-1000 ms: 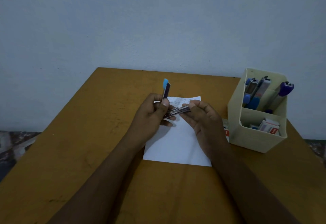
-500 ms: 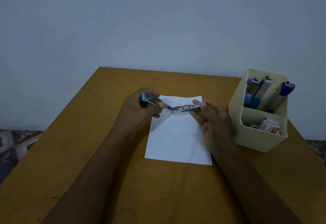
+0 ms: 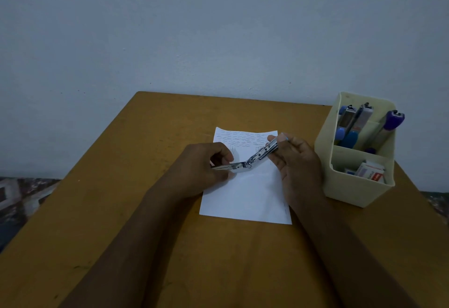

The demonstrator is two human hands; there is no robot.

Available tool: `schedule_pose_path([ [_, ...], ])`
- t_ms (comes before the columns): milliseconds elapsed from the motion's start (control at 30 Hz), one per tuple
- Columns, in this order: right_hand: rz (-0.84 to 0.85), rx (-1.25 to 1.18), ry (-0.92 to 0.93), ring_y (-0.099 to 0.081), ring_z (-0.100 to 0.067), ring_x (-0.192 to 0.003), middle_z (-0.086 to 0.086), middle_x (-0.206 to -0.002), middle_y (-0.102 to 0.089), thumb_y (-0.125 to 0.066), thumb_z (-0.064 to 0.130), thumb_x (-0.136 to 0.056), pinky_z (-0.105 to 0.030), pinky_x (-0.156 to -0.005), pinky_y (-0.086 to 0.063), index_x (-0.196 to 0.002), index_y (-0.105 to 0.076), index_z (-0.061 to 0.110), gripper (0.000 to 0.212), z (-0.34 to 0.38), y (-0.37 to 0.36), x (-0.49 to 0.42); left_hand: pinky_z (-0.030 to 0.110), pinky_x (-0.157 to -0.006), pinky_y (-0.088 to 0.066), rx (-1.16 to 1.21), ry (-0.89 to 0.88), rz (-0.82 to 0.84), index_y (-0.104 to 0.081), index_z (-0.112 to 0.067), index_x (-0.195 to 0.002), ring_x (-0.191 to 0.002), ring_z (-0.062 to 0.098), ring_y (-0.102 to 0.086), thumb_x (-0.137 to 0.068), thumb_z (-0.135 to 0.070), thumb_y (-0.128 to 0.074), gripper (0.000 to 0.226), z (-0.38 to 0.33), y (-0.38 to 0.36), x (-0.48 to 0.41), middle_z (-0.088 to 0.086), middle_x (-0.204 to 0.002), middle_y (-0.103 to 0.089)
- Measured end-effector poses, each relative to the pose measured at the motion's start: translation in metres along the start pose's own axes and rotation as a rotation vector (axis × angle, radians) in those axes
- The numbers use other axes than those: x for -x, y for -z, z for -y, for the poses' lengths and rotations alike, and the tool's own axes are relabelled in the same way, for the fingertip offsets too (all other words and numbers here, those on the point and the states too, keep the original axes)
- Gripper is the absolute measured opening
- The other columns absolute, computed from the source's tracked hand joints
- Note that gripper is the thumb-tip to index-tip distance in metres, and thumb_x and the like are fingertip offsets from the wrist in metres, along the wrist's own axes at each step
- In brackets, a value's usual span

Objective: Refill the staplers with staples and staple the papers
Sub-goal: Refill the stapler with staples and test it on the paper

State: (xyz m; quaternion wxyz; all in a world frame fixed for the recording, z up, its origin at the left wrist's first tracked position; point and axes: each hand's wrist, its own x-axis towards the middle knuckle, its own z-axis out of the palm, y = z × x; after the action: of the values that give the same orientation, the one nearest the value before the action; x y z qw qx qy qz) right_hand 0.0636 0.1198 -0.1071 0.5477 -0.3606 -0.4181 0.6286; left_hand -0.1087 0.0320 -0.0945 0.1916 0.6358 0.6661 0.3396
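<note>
A small metal stapler [image 3: 250,160] is folded wide open above a white sheet of paper [image 3: 245,198] with handwritten lines at its top. My left hand [image 3: 204,169] pinches one arm of the stapler at the left. My right hand [image 3: 296,162] grips the other arm, which points up and to the right. The hinge sits between the two hands. Whether staples lie in the channel cannot be made out.
A cream desk organiser [image 3: 349,186] stands at the right on the wooden table [image 3: 121,210]. Its rear compartment holds several staplers [image 3: 352,125] standing on end, and its front one holds small staple boxes [image 3: 369,171]. A wall rises just behind the table.
The stapler went from half open with its blue top raised to spread flat, then bent at the hinge. Both hands lowered slightly and moved apart along it.
</note>
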Motion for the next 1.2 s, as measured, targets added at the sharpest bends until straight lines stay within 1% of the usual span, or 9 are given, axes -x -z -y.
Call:
schedule_pose_path([
  [133,0.033,0.0,0.001,-0.065,-0.013,-0.089,-0.004,-0.094,-0.069,-0.056,0.012,-0.091,-0.024,-0.075,-0.054,-0.109,-0.058,0.006,0.018,-0.002,0.0,0.0,0.005,-0.061,-0.039,-0.055,-0.04,0.004,-0.069,-0.018,-0.089,-0.074,-0.009,-0.055,-0.075,-0.011,-0.077,0.018,0.004,-0.003,0.001,-0.012,-0.081,-0.065],
  [233,0.052,0.006,0.002,-0.065,-0.013,-0.09,-0.005,-0.096,-0.069,-0.055,0.013,-0.092,-0.025,-0.077,-0.053,-0.109,-0.058,0.005,0.019,-0.001,0.0,0.0,0.009,-0.061,-0.041,-0.093,-0.086,-0.002,-0.067,-0.021,-0.095,-0.075,0.0,-0.058,-0.078,-0.02,-0.077,0.02,0.004,-0.006,0.0,-0.01,-0.087,-0.066],
  [333,0.091,0.031,-0.004,-0.065,-0.014,-0.088,-0.006,-0.096,-0.068,-0.053,0.014,-0.093,-0.025,-0.076,-0.053,-0.101,-0.061,0.007,0.013,-0.003,0.0,0.002,0.019,-0.067,-0.046,-0.147,-0.131,-0.052,-0.061,-0.028,-0.116,-0.081,0.004,-0.058,-0.084,-0.037,-0.07,0.035,-0.001,-0.015,-0.002,-0.012,-0.098,-0.064],
  [400,0.127,0.05,-0.019,-0.065,-0.017,-0.088,-0.008,-0.096,-0.069,-0.053,0.016,-0.093,-0.027,-0.078,-0.054,-0.097,-0.062,0.01,0.012,-0.005,-0.001,0.003,0.02,-0.067,-0.046,-0.176,-0.217,-0.115,-0.056,-0.03,-0.126,-0.08,0.004,-0.058,-0.088,-0.038,-0.064,0.039,-0.006,-0.023,-0.002,-0.012,-0.102,-0.063],
  [533,0.202,0.079,-0.043,-0.065,-0.021,-0.09,-0.012,-0.099,-0.068,-0.055,0.018,-0.092,-0.034,-0.083,-0.053,-0.104,-0.062,0.008,0.017,-0.009,0.001,0.003,0.026,-0.065,-0.047,-0.227,-0.325,-0.173,-0.053,-0.03,-0.132,-0.078,0.004,-0.054,-0.091,-0.033,-0.055,0.041,-0.011,-0.033,-0.002,-0.008,-0.098,-0.064],
  [867,0.21,0.038,-0.051,-0.067,-0.017,-0.087,-0.012,-0.101,-0.068,-0.052,0.014,-0.093,-0.027,-0.077,-0.055,-0.103,-0.06,0.009,0.014,-0.012,0.002,-0.001,0.031,-0.057,-0.047,-0.338,-0.388,-0.235,-0.064,-0.02,-0.115,-0.077,0.015,-0.056,-0.09,-0.033,-0.047,0.033,-0.01,-0.042,-0.006,-0.002,-0.087,-0.064],
  [1033,0.188,0.059,-0.04,-0.066,-0.016,-0.084,-0.01,-0.096,-0.069,-0.051,0.013,-0.093,-0.022,-0.071,-0.054,-0.104,-0.06,0.007,0.015,-0.015,0.003,-0.002,0.03,-0.056,-0.043,-0.333,-0.404,-0.269,-0.062,-0.021,-0.096,-0.074,0.012,-0.052,-0.09,-0.031,-0.055,0.014,-0.015,-0.042,-0.008,-0.005,-0.081,-0.06],
  [1133,0.184,0.077,-0.03,-0.065,-0.019,-0.086,-0.01,-0.096,-0.069,-0.051,0.012,-0.094,-0.026,-0.075,-0.055,-0.102,-0.06,0.008,0.014,-0.015,0.003,-0.002,0.024,-0.057,-0.036,-0.295,-0.422,-0.299,-0.06,-0.016,-0.084,-0.071,0.011,-0.048,-0.087,-0.024,-0.061,0.008,-0.018,-0.04,-0.007,-0.002,-0.077,-0.058],
  [1200,0.189,0.079,-0.024,-0.064,-0.02,-0.087,-0.01,-0.097,-0.068,-0.05,0.013,-0.094,-0.029,-0.079,-0.054,-0.102,-0.06,0.009,0.013,-0.015,0.003,-0.002,0.026,-0.054,-0.038,-0.247,-0.438,-0.317,-0.059,-0.013,-0.078,-0.067,0.012,-0.047,-0.085,-0.019,-0.063,0.011,-0.02,-0.038,-0.005,0.0,-0.073,-0.056],
])
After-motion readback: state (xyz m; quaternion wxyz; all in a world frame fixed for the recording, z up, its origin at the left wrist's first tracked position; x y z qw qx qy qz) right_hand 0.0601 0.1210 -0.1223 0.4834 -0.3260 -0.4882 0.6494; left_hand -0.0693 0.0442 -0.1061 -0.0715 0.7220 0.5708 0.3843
